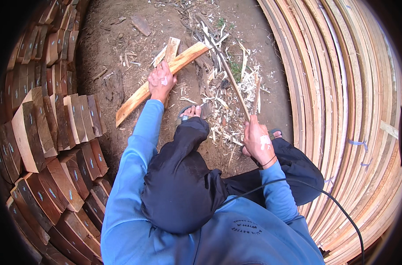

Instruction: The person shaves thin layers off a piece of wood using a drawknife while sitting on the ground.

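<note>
My left hand [161, 81] is closed around the middle of a narrow wooden plank [188, 57], which slants from lower left to upper right. Beneath the plank, just past my fingers, a shorter wooden block [172, 46] sticks out. In my right hand [257, 139] is the lower end of what looks like a machete [231, 77], long, slim and seen nearly edge-on. It reaches up and to the left, passing by the plank's far end in the picture; I cannot tell whether they touch. A thin pointed sliver of wood [257, 90] shows just above my right hand.
Pale wood shavings [223, 117] litter the dirt ground between the hands and beyond. Stacked boards [55, 128] rise on the left, long planks [324, 88] on the right. A black cable [338, 203] crosses my right arm. My sandalled foot [192, 111] is close to the plank.
</note>
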### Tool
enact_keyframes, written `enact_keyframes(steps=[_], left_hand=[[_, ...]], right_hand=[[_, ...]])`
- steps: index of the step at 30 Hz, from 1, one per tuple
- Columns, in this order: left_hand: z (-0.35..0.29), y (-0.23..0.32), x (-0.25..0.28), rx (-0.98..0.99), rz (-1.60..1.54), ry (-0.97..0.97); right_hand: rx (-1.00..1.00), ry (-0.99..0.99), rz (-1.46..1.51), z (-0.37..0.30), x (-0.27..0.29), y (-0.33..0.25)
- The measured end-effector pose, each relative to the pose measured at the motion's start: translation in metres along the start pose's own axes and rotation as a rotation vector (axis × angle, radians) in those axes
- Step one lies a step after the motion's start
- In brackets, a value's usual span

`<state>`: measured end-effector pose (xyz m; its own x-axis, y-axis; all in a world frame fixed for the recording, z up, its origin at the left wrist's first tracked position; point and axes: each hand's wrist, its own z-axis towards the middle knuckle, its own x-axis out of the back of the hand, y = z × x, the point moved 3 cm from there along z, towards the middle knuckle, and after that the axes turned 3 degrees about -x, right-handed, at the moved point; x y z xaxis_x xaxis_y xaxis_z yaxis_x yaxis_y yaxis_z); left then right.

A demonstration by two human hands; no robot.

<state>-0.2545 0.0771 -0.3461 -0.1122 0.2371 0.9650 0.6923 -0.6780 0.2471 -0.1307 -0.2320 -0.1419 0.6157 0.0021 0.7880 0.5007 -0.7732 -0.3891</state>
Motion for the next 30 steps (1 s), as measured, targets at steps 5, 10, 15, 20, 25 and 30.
enact_keyframes(steps=[5,10,15,20,25,30], left_hand=[[0.002,0.003,0.001,-0.001,-0.009,0.017],[0.002,0.0,-0.003,0.005,0.0,-0.001],[0.004,0.002,0.001,0.004,0.026,-0.011],[0.005,0.007,0.003,0.023,0.033,-0.042],[0.001,-0.001,-0.003,0.042,0.029,-0.048],[0.003,0.002,-0.005,-0.008,0.022,-0.011]], right_hand=[[0.057,-0.082,-0.084,-0.005,-0.002,-0.005],[0.093,-0.105,0.053,-0.009,0.038,-0.043],[0.139,-0.127,0.094,0.0,0.049,-0.035],[0.403,-0.055,-0.221,0.031,0.048,-0.035],[0.187,-0.195,-0.183,-0.002,0.085,-0.065],[0.429,0.031,-0.226,0.033,0.052,-0.057]])
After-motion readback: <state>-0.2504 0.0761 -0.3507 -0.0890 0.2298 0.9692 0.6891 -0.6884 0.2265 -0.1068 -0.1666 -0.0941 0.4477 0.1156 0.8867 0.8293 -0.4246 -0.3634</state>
